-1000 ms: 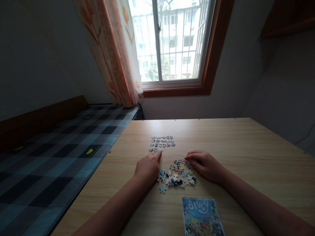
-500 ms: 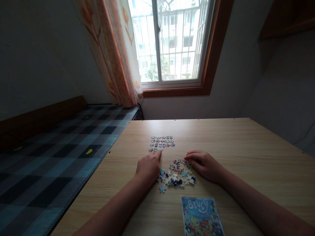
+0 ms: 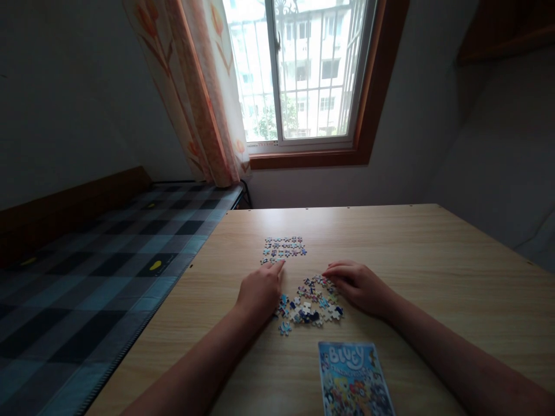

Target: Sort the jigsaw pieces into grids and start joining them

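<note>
My left hand [image 3: 259, 289] rests low over the table, its index finger stretched out and the other fingers curled under. The fingertip touches a light blue jigsaw piece [image 3: 279, 260] at the right end of the nearest row. Beyond it, small jigsaw pieces [image 3: 284, 246] lie in several spaced rows. My right hand [image 3: 356, 283] is at the far right edge of a loose pile of jigsaw pieces [image 3: 307, 309], fingers and thumb drawn together. What lies between those fingertips is hidden. Some of the pile's pieces show blue, white or multicoloured faces.
A blue "Bluey" picture card or box [image 3: 355, 375] lies near me on the wooden table [image 3: 390, 231]. Left of the table stands a bed with a checked cover [image 3: 108, 277]. Behind are a curtain [image 3: 191, 86] and a barred window [image 3: 312, 75].
The view has shifted slightly, so everything sits a little higher in the frame. Both hands keep nearly the same places, the left fingertip still at the row's end, the right at the pile.
</note>
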`<state>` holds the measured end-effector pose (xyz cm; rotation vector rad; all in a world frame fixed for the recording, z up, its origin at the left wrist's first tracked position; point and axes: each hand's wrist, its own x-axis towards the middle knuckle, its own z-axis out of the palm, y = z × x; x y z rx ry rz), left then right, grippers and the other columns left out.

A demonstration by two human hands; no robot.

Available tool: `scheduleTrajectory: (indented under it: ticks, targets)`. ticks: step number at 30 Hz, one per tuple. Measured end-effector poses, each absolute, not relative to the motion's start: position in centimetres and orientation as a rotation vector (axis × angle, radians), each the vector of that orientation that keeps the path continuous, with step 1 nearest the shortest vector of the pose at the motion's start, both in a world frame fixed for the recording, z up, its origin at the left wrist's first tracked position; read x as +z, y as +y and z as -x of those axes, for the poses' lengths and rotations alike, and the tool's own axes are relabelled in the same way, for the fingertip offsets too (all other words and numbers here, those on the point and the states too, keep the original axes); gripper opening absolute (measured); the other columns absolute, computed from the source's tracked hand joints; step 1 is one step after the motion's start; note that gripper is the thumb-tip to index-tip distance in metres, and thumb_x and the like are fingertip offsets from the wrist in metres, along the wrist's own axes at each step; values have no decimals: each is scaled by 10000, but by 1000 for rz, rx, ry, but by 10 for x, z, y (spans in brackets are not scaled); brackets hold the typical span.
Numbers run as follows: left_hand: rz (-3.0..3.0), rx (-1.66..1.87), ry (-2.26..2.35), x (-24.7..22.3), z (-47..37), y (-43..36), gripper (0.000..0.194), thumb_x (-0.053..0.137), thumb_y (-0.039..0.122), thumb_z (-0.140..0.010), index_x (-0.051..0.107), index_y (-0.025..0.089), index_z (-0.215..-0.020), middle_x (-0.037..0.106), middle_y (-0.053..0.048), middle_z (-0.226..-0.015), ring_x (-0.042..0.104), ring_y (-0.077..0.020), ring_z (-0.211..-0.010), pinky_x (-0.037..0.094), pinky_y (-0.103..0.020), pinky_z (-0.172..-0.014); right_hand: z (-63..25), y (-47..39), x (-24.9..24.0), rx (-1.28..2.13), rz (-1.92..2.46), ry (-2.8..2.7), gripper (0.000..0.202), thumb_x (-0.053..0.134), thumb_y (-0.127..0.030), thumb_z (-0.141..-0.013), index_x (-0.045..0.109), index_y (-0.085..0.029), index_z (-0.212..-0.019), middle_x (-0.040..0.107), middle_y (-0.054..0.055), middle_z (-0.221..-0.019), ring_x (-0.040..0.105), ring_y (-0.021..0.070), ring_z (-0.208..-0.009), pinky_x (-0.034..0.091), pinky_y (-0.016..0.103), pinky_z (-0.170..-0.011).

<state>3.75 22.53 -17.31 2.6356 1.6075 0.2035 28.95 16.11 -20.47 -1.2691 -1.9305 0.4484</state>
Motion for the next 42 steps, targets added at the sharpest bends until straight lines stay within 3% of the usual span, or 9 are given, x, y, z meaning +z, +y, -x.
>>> scheduleTrajectory:
  ticks: [2, 6, 10, 14, 21, 33, 38, 42]
  targets:
    - [-2691, 283, 1485, -168, -37, 221, 398, 414, 199, -951, 607, 251, -1295, 688, -81, -1127, 669, -207, -879, 499, -316, -747, -290, 161, -206, 457, 1278, -1909, 233, 545, -251, -931, 755, -216, -1027, 717, 88, -1066, 669, 211, -993, 544, 351, -890]
    - [-2821, 322, 973, -152, -30, 208, 291, 418, 303, -979, 696, 216, -992, 670, -62, -941, 635, -176, -788, 482, -303, -715, -291, 161, -207, 474, 1290, -1885, 228, 557, -255, -928, 753, -220, -1040, 720, 82, -1064, 672, 209, -987, 543, 353, -891]
    - [-2825, 185, 693, -139, -20, 199, 196, 576, 377, -907, 697, 237, -974, 665, -44, -958, 616, -158, -734, 467, -294, -677, -292, 162, -206, 472, 1284, -1892, 225, 553, -245, -929, 753, -208, -1026, 721, 85, -1051, 671, 205, -982, 542, 357, -894]
    - [-2784, 100, 711, -137, -20, 196, 243, 649, 309, -832, 705, 261, -1064, 682, -56, -1047, 645, -181, -812, 484, -306, -722, -292, 162, -205, 467, 1274, -1907, 227, 551, -232, -923, 751, -203, -1026, 723, 89, -1034, 668, 211, -985, 541, 365, -894]
    - [-2748, 97, 695, -145, -23, 197, 269, 595, 203, -822, 732, 287, -1038, 706, -37, -962, 652, -171, -794, 484, -293, -721, -294, 163, -206, 468, 1266, -1923, 240, 542, -223, -912, 752, -205, -1025, 726, 88, -1036, 667, 212, -993, 544, 370, -897]
    - [-2431, 190, 630, -141, -19, 212, 79, 650, 220, -815, 728, 204, -813, 705, -17, -852, 591, -110, -704, 455, -223, -670, -293, 163, -206, 476, 1271, -1913, 234, 543, -239, -921, 755, -204, -1015, 724, 86, -1035, 667, 207, -989, 539, 356, -894]
    - [-2094, 348, 912, -151, -15, 228, 221, 648, 373, -813, 714, 164, -841, 671, -6, -668, 527, -101, -542, 425, -218, -529, -294, 164, -208, 477, 1267, -1908, 239, 546, -240, -919, 756, -202, -1025, 723, 90, -1047, 670, 210, -987, 541, 354, -888]
    - [-2013, 570, 1114, -164, -16, 241, 222, 635, 342, -799, 731, 167, -896, 752, -46, -837, 653, -156, -705, 518, -278, -666, -293, 164, -207, 477, 1273, -1909, 236, 542, -229, -918, 754, -202, -1018, 724, 86, -1036, 670, 206, -975, 537, 346, -883]
